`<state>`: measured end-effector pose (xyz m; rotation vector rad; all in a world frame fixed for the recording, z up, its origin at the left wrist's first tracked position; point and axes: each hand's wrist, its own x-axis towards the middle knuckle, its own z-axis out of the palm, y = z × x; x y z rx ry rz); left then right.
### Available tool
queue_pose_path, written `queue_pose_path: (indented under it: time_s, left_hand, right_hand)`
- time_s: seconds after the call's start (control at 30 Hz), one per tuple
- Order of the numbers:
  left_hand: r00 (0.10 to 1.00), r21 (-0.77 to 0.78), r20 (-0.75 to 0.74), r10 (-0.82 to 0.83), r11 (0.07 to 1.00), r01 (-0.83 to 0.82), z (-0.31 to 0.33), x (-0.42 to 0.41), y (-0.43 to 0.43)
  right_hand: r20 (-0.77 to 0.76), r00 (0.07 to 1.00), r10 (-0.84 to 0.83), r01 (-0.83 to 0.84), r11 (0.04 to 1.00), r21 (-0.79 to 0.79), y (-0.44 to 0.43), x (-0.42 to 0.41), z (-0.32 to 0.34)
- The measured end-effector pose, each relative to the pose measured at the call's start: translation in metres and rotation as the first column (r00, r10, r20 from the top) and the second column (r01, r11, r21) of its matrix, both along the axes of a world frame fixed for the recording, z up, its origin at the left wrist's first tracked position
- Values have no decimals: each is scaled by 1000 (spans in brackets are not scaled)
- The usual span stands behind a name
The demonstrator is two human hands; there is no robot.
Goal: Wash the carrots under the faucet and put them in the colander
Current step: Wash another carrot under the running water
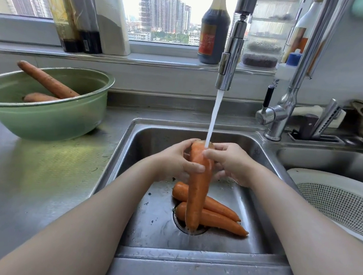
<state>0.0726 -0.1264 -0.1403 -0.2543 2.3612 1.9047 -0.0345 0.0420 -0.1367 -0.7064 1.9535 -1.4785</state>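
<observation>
steel sink [145, 227] below a window, faucet [229, 60] stream on. held carrot [198, 187] stands nearly upright over the drain at mid-sink, thick end under the stream. left hand [174, 158] and right hand [231, 162] both curl their fingers round its upper part. two carrots [215, 218] lie on the drain. colander [336, 196] sits in the right basin, no carrot visible in it. green bowl [44, 122] at the counter's back left holds two soiled carrots [46, 81]. judgement: rotate while rubbing downward so water reaches the tip; grip firmly, wet skin likely slips.
</observation>
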Motion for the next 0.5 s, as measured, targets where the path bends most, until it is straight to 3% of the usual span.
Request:
queue_pose_path:
  time_s: [0.27,0.5]
  left_hand:
    - [998,-105,53,-34,994,40,3,3,-11]
    - [997,-50,58,-58,997,61,1,5,-18]
  right_hand:
    - [-43,999,4,-2,999,33,-3,4,2]
    - [8,999,-31,31,999,-13,0,5,4]
